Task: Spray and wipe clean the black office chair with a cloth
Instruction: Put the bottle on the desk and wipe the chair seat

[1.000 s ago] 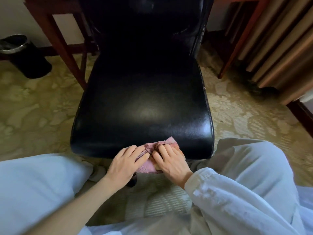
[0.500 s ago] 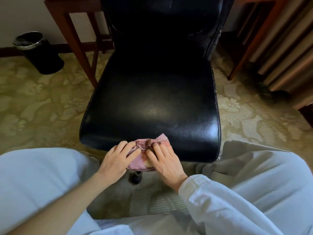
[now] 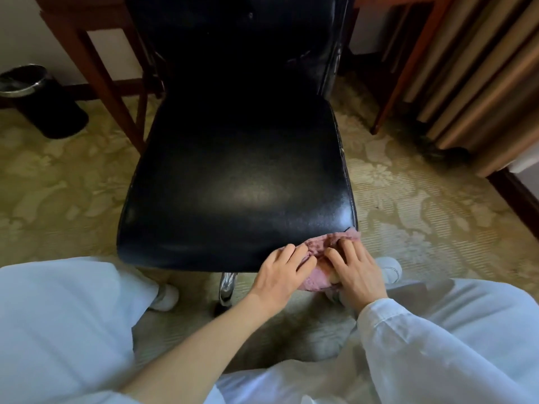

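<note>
**Pink cloth pressed on the near right corner of the seat**

Head view: black and glossy, the office chair (image 3: 236, 176) faces the person, its backrest at the far side and the seat's front edge nearest, running left to right. A crumpled pink cloth (image 3: 326, 246) lies draped over that front edge at the near right corner, its long axis along the edge, part of it hanging down below the seat. The left hand (image 3: 280, 275) lies palm down, fingers (image 3: 303, 255) together and pointing far-right onto the cloth's left end; its forearm is bare. The right hand (image 3: 358, 272), in a white sleeve (image 3: 408, 339), lies palm down just beside it, fingers spread flat over the cloth. Neither hand closes around the cloth; both press it flat against the seat. White-trousered knees (image 3: 58, 316) flank the arms above a patterned carpet (image 3: 408, 205).
</note>
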Tool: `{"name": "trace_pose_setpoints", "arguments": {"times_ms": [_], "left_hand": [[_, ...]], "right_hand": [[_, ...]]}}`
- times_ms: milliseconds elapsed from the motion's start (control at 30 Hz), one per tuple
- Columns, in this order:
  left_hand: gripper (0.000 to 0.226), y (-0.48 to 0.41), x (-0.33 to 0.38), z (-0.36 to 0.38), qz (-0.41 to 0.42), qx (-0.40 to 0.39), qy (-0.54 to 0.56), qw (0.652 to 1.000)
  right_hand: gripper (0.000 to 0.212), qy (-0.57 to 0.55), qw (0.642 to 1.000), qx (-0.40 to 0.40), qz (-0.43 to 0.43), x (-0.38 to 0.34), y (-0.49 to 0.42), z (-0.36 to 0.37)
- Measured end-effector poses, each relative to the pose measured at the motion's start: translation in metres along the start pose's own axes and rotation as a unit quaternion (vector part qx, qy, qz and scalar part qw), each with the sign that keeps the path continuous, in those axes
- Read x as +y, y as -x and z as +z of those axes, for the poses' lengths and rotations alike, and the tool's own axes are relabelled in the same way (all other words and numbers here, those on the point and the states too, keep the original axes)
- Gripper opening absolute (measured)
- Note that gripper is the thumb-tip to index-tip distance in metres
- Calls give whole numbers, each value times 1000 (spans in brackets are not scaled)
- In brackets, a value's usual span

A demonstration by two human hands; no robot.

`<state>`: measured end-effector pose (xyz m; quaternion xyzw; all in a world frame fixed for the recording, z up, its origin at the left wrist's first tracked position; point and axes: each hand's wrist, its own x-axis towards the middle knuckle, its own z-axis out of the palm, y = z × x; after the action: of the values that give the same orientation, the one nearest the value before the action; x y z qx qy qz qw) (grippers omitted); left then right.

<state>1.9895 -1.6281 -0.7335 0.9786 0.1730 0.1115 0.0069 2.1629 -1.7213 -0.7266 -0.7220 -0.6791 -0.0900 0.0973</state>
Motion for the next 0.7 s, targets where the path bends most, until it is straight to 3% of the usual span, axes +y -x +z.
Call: {"name": "trace_pose_setpoints", "arguments": {"times_ms": [100,500,700], "left_hand": [[75,18,-26,-8,-9,-24,0,1000],[65,129,-144,-68,-121,-35,-37,991],[73,162,-191,-89,-183,-39,-35,982]], "right_hand": [[51,-6,999,9,-31,-20,-11,5],[65,-74,990,-47,-110,-169,-91,17],[59,-100,986,-49,-122,-224,-135,20]]}}
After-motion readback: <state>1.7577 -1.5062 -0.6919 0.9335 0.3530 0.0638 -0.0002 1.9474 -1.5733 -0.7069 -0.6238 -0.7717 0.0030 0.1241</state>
